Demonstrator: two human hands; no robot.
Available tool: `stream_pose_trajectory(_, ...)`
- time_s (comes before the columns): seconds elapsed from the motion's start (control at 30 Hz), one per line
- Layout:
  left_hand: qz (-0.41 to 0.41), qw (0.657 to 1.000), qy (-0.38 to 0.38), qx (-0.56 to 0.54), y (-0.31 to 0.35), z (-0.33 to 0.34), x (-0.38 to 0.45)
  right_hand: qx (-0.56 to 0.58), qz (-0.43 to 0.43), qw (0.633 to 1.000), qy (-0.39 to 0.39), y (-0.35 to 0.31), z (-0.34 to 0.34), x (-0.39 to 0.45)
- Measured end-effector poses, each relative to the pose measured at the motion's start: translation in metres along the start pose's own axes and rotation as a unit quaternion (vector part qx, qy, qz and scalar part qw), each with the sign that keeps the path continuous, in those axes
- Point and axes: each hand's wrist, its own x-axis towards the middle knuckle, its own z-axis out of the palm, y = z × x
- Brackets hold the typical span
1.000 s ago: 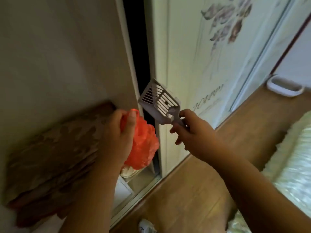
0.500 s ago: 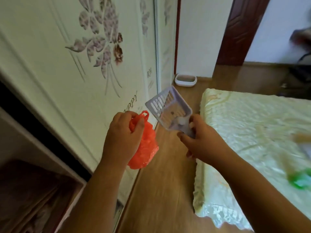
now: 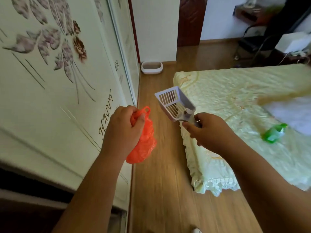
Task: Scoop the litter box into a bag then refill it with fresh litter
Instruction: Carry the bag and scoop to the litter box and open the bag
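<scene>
Far end of floor: litter box [image 3: 152, 67] sits against the wall, well apart from me.
Left hand [image 3: 123, 130]: I grip a bunched orange bag [image 3: 144, 142].
Right hand [image 3: 209, 131]: I grip the scoop [image 3: 175, 104] handle.

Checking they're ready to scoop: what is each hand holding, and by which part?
The left hand grips the crumpled orange bag by its bunched top. The right hand holds the slotted litter scoop by its handle.
</scene>
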Motion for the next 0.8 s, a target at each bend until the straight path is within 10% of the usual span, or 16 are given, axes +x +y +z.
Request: stream_pose_trajectory(0.8, -0.029, 0.998, -0.027, 0.053, -0.076, 0.041, 0.125, 0.037, 0.027, 0.999, -0.015, -0.014, 0.067, 0.157)
